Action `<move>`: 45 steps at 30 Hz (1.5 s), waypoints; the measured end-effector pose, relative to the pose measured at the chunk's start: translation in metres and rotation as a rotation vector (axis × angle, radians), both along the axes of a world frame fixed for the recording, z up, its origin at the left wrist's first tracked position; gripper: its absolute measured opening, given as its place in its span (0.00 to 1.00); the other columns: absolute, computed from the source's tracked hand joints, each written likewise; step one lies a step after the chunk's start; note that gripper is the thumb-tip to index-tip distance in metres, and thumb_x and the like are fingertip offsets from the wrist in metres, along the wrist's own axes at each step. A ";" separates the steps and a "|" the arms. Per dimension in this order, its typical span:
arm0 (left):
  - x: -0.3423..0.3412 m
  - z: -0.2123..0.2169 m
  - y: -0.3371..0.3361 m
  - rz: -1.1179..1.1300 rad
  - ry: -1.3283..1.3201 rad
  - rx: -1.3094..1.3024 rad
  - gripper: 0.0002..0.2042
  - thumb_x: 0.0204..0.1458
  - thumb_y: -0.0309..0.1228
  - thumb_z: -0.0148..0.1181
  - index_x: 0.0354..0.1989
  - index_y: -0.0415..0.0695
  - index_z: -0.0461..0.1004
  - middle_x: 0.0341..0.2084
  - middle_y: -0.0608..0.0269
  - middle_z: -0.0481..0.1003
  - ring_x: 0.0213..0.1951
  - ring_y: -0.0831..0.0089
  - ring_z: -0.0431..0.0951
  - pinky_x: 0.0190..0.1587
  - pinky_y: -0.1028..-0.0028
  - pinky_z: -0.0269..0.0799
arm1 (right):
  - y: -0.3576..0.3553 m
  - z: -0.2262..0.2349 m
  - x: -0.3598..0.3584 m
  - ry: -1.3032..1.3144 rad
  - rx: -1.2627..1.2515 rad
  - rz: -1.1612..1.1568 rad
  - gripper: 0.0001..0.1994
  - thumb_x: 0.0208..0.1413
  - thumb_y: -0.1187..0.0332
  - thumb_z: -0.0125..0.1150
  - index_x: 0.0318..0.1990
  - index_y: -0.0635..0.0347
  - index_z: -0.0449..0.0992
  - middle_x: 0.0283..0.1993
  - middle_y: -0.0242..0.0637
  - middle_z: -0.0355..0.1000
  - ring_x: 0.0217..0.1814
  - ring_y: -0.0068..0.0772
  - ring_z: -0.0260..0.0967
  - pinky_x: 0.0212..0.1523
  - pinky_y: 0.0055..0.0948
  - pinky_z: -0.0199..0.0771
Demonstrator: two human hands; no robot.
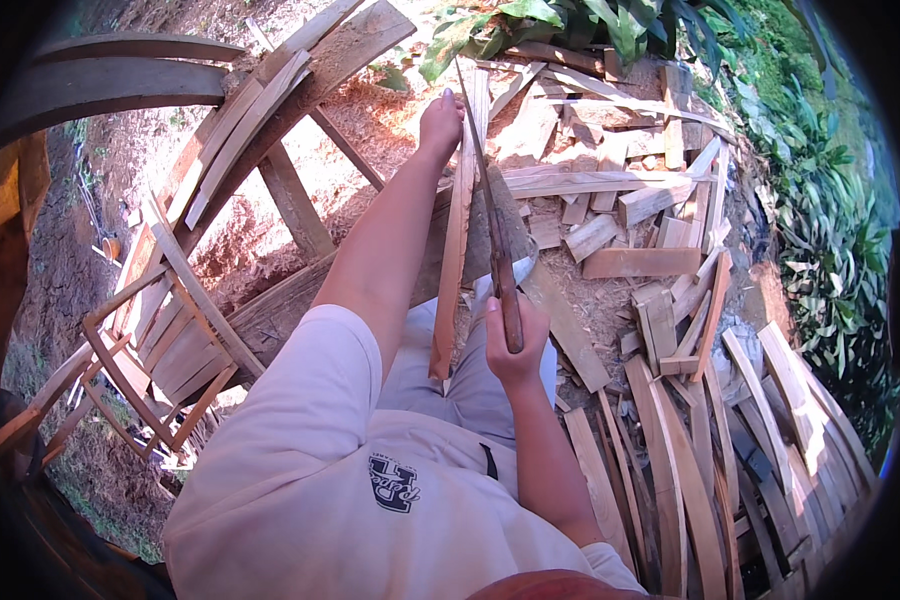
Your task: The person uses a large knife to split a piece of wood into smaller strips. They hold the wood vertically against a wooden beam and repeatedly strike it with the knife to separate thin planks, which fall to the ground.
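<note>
Head view, looking straight down, and the left hand point(441, 122) is stretched out ahead, fingers wrapped over the top end of a long wooden slat point(454, 240) that stands tilted, its lower end down by the knees. The right hand point(515, 345) is fisted tight on the brown handle of a machete point(494, 215); the blade runs up along the slat's right edge, lying against it or just beside it, too close to call which. Behind the slat sits a grey chopping block point(526, 262), mostly hidden by the slat and the blade.

Out to the right, a thick litter of offcuts point(625, 215) covers the ground, short blocks and split strips lying every which way. Nearer, at lower right, a stack of curved slats point(710, 480) fans out side by side, well apart from the hands. On the left stands a slatted wooden frame point(160, 340), tilted on reddish soil, with longer planks point(270, 110) leaning across above it. Green leafy plants point(820, 230) ring the right edge.

A dark printed emblem point(393, 484), blocky in shape, sits on the pale shirt, low in the middle
</note>
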State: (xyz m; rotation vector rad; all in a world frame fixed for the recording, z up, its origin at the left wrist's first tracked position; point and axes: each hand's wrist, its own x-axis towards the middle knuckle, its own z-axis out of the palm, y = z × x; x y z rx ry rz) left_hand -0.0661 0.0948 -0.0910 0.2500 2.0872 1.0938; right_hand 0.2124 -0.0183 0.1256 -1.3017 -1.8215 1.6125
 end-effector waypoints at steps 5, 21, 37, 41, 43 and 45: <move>0.009 -0.002 0.004 0.087 -0.131 0.272 0.22 0.72 0.43 0.47 0.35 0.37 0.78 0.28 0.62 0.77 0.31 0.70 0.72 0.41 0.66 0.70 | 0.002 -0.001 0.009 0.019 0.043 0.002 0.11 0.64 0.73 0.59 0.27 0.65 0.71 0.18 0.33 0.63 0.19 0.22 0.58 0.22 0.30 0.55; 0.049 0.076 -0.033 -0.206 0.561 -0.061 0.15 0.68 0.37 0.52 0.41 0.35 0.73 0.35 0.44 0.79 0.41 0.44 0.78 0.48 0.52 0.70 | 0.032 0.032 0.016 0.210 -0.134 -0.296 0.08 0.68 0.73 0.54 0.34 0.66 0.70 0.21 0.29 0.61 0.20 0.18 0.55 0.22 0.23 0.56; -0.027 0.062 -0.016 -0.188 0.362 -0.045 0.24 0.71 0.47 0.43 0.41 0.35 0.75 0.33 0.37 0.79 0.41 0.39 0.80 0.46 0.46 0.72 | 0.026 0.021 -0.021 0.152 -0.106 -0.201 0.12 0.68 0.71 0.58 0.29 0.61 0.69 0.19 0.26 0.63 0.19 0.16 0.58 0.21 0.22 0.55; -0.010 0.065 -0.009 -0.330 0.386 -0.002 0.26 0.72 0.48 0.41 0.39 0.35 0.75 0.35 0.36 0.80 0.41 0.37 0.80 0.45 0.45 0.72 | 0.020 0.019 -0.020 0.122 -0.119 -0.215 0.13 0.67 0.71 0.59 0.28 0.61 0.70 0.19 0.26 0.64 0.19 0.16 0.59 0.20 0.23 0.55; -0.012 0.065 -0.008 -0.320 0.467 0.001 0.26 0.73 0.48 0.39 0.39 0.36 0.75 0.34 0.35 0.80 0.39 0.36 0.80 0.44 0.44 0.72 | 0.022 0.025 -0.021 0.119 -0.130 -0.207 0.13 0.67 0.71 0.59 0.28 0.61 0.70 0.19 0.26 0.64 0.18 0.16 0.59 0.20 0.23 0.55; -0.019 0.057 -0.017 -0.319 0.516 0.011 0.26 0.73 0.46 0.39 0.39 0.36 0.75 0.33 0.34 0.80 0.39 0.36 0.80 0.43 0.43 0.73 | 0.020 0.030 -0.024 0.108 -0.134 -0.207 0.12 0.67 0.71 0.59 0.28 0.61 0.71 0.19 0.27 0.64 0.18 0.16 0.59 0.20 0.23 0.55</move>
